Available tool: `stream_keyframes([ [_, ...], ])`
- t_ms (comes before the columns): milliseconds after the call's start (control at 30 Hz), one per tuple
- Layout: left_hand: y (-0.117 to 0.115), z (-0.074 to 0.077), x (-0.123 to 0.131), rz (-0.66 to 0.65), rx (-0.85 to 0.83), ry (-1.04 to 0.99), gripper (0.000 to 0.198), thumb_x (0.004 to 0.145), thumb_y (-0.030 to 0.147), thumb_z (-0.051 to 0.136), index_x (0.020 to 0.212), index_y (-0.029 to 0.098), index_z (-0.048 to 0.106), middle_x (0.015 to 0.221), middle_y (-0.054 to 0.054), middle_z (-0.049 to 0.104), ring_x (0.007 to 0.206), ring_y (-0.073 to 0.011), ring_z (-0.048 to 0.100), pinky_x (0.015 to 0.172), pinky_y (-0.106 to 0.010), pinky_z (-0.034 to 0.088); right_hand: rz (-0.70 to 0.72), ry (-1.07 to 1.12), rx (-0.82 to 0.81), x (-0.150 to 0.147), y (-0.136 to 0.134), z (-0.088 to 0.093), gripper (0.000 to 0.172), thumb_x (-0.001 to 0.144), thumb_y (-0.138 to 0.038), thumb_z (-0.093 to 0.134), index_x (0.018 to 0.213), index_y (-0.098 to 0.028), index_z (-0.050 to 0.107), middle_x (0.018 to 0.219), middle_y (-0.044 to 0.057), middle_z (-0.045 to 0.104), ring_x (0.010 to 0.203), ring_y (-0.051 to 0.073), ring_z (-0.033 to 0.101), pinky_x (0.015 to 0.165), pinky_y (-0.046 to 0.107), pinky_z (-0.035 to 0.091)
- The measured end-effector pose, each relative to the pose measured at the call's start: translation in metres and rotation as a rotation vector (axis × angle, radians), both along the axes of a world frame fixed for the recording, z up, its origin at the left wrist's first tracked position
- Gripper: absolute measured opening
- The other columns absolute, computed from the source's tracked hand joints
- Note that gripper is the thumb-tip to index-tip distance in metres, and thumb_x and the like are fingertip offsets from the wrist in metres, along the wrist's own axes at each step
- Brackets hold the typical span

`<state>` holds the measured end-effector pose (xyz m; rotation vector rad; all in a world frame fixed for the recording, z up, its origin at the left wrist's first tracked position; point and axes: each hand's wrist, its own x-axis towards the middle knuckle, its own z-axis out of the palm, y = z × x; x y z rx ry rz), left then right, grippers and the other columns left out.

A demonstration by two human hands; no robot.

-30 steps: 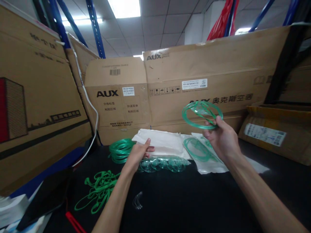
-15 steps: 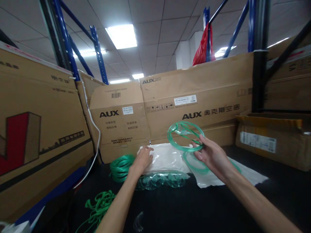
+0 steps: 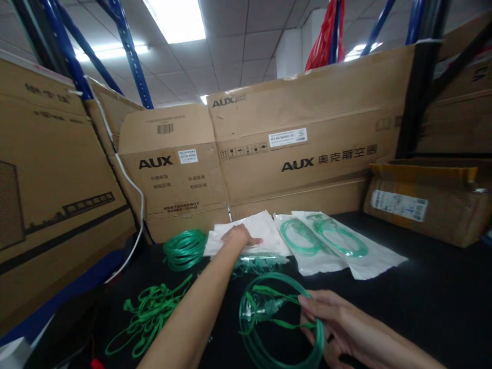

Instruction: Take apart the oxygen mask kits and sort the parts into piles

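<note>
1. Cardboard (image 3: 319,128) walls the back of the black table (image 3: 388,307); a box (image 3: 417,207) bounds the right rear.
2. Black surface shows between the right hand (image 3: 332,323) and the bagged coils (image 3: 303,256), and on toward the box.
3. The left forearm crosses between the straps (image 3: 154,310) and the held coil (image 3: 318,341).
4. The left hand (image 3: 239,236) lies on white bags (image 3: 265,225); whether its fingers pinch one, I cannot tell.
5. The right hand, low in front, clamps the held coil's right side, thumb uppermost.

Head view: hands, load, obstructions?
Right hand holds coiled green tubing. Left hand on white bags, grip unclear. Loose green cords beside left forearm.
</note>
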<state>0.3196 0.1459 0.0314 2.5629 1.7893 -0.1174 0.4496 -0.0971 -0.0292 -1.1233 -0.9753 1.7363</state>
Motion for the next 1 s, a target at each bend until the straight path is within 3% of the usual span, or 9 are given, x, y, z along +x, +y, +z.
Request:
stream_keyframes([
  [133,-0.009,0.019,0.006,0.038,-0.012,0.032,0.074,0.064,0.063,0.081,0.121,0.017,0.069,0.124,-0.024,0.069,0.114,-0.0448,0.064,0.089,-0.053,0.054,0.059,-0.399,0.121,0.003,0.009,-0.003,0.049,0.088,-0.069,0.049,0.087,-0.02,0.051,0.05,-0.006,0.054,0.03,0.009,0.046,0.028,0.016,0.026],
  [233,-0.028,0.041,-0.006,-0.054,0.074,-0.042,0.058,0.081,0.055,0.07,0.121,0.013,0.069,0.128,-0.024,0.066,0.122,-0.0411,0.06,0.097,-0.048,0.05,-0.081,-0.888,0.39,0.008,0.009,-0.001,0.038,0.092,-0.057,0.051,0.089,-0.02,0.059,0.06,-0.001,0.06,0.043,0.014,0.056,0.039,0.023,0.039],
  [333,-0.068,0.051,-0.027,-0.196,0.176,-0.175,0.048,0.099,0.051,0.046,0.128,0.019,0.065,0.13,-0.015,0.068,0.125,-0.0301,0.06,0.103,-0.039,0.044,-0.276,-1.184,0.692,0.007,0.004,0.003,0.02,0.095,-0.037,0.055,0.095,-0.021,0.065,0.087,0.007,0.068,0.078,0.022,0.067,0.069,0.031,0.051],
  [400,-0.101,0.044,-0.044,-0.313,0.191,-0.262,0.042,0.102,0.049,0.039,0.123,0.026,0.067,0.123,-0.005,0.072,0.116,-0.0214,0.064,0.1,-0.03,0.045,-0.25,-1.226,0.803,0.0,0.0,0.005,0.017,0.098,-0.028,0.051,0.096,-0.021,0.067,0.094,0.008,0.068,0.084,0.022,0.067,0.076,0.032,0.052],
  [500,-0.143,0.016,-0.071,-0.469,0.152,-0.515,0.031,0.1,0.044,0.05,0.107,0.025,0.073,0.11,-0.004,0.074,0.108,-0.0225,0.066,0.1,-0.033,0.045,-0.159,-1.299,0.872,-0.013,0.0,0.001,0.013,0.096,-0.018,0.055,0.094,-0.02,0.068,0.097,0.008,0.066,0.08,0.021,0.068,0.072,0.032,0.053],
  [567,-0.16,-0.006,-0.086,-0.52,0.053,-0.564,0.025,0.097,0.041,0.056,0.113,0.029,0.071,0.117,-0.002,0.071,0.115,-0.0213,0.062,0.104,-0.033,0.044,-0.137,-1.406,0.892,-0.021,0.004,-0.008,0.011,0.091,-0.013,0.059,0.094,-0.019,0.068,0.097,0.009,0.066,0.082,0.024,0.068,0.072,0.035,0.055],
  [700,-0.168,-0.038,-0.102,-0.503,-0.03,-0.612,0.04,0.089,0.032,0.069,0.128,0.032,0.061,0.126,-0.002,0.065,0.121,-0.0233,0.057,0.108,-0.039,0.043,-0.221,-1.531,0.996,-0.028,0.012,-0.028,0.017,0.087,-0.014,0.064,0.103,-0.018,0.067,0.102,0.012,0.069,0.095,0.03,0.067,0.084,0.044,0.055],
  [833,-0.166,-0.045,-0.102,-0.5,0.022,-0.67,0.029,0.086,0.021,0.072,0.113,0.028,0.062,0.116,-0.004,0.064,0.115,-0.0243,0.058,0.101,-0.041,0.048,-0.367,-1.354,0.889,-0.026,0.013,-0.026,0.028,0.096,-0.025,0.055,0.122,-0.016,0.057,0.104,0.015,0.07,0.091,0.029,0.068,0.079,0.04,0.055],
  [1000,-0.166,-0.047,-0.102,-0.545,0.13,-0.703,0.016,0.084,0.013,0.07,0.088,0.023,0.059,0.148,-0.006,0.042,0.136,-0.0289,0.042,0.109,-0.047,0.041,-0.238,-1.148,0.744,-0.016,0.008,-0.009,0.021,0.101,-0.023,0.045,0.099,-0.021,0.066,0.095,0.008,0.072,0.089,0.024,0.069,0.082,0.035,0.051],
])
